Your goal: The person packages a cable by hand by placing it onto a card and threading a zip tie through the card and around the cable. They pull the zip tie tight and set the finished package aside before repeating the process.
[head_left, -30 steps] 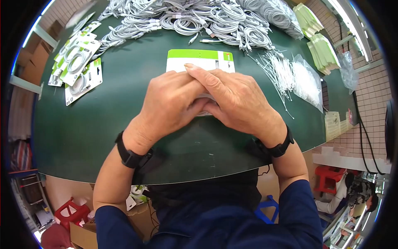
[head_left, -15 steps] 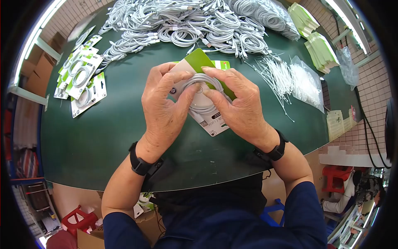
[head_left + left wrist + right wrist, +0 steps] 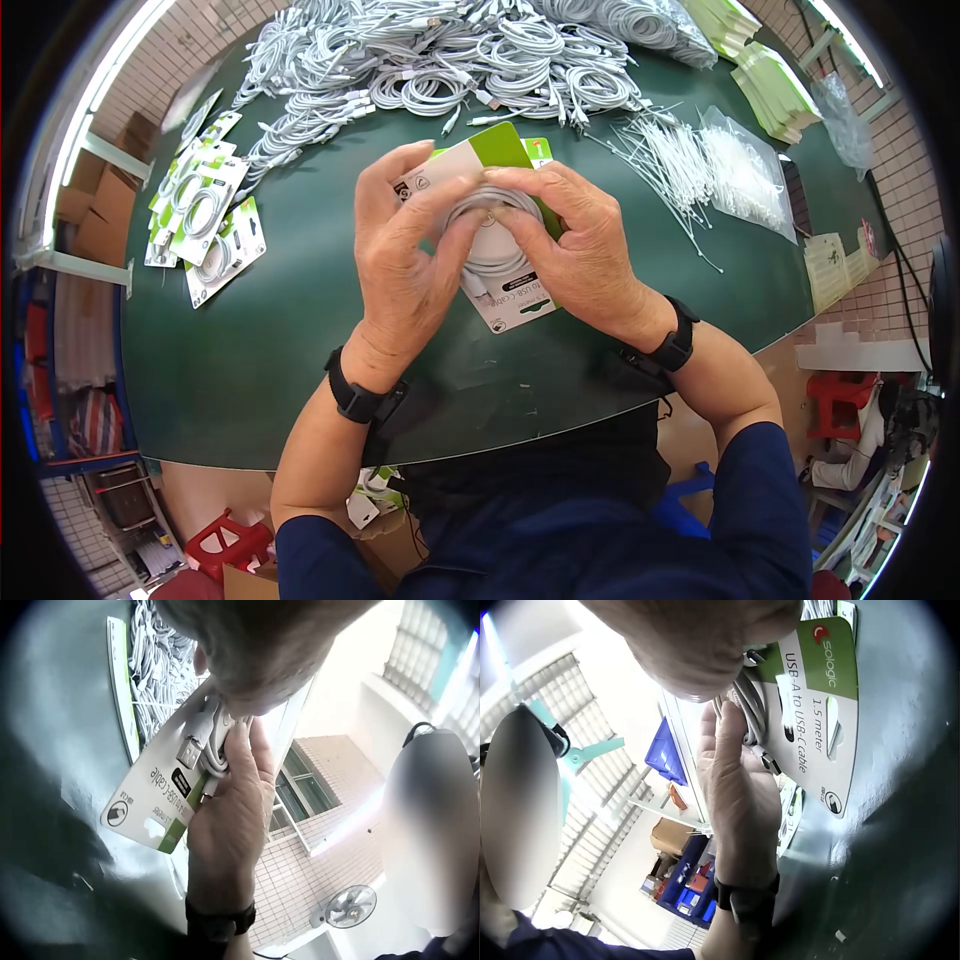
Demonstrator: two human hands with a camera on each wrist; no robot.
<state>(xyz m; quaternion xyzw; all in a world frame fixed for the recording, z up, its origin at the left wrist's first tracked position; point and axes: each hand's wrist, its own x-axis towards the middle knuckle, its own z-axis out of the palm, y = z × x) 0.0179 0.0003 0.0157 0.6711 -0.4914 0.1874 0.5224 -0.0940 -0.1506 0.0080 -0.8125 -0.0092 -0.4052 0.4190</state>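
Both hands hold a white and green cable card (image 3: 510, 312) with a coiled light-grey cable (image 3: 490, 268) on its face. The card is tilted above the table. My left hand (image 3: 405, 255) grips the left side, its thumb pressing inside the coil. From the other side my right hand (image 3: 585, 235) grips card and coil, its thumb also at the coil's middle. In the left wrist view a USB plug (image 3: 189, 754) shows on the card. Print on the card (image 3: 817, 742) in the right wrist view reads "USB-A to USB-C cable". The fingers behind the card are partly hidden.
Another green-topped card (image 3: 540, 148) lies behind the held one. A heap of grey cables (image 3: 430, 70) covers the far table. Carded cables (image 3: 225, 255) lie at left. White ties (image 3: 660, 165), a bag of ties (image 3: 745, 180) and green-white card stacks (image 3: 775, 90) are at right.
One second ago the hands were clasped together, hiding what they held. They have since parted, bringing the carded coil into view. Over the last half second the thumbs have shifted slightly on the coil.
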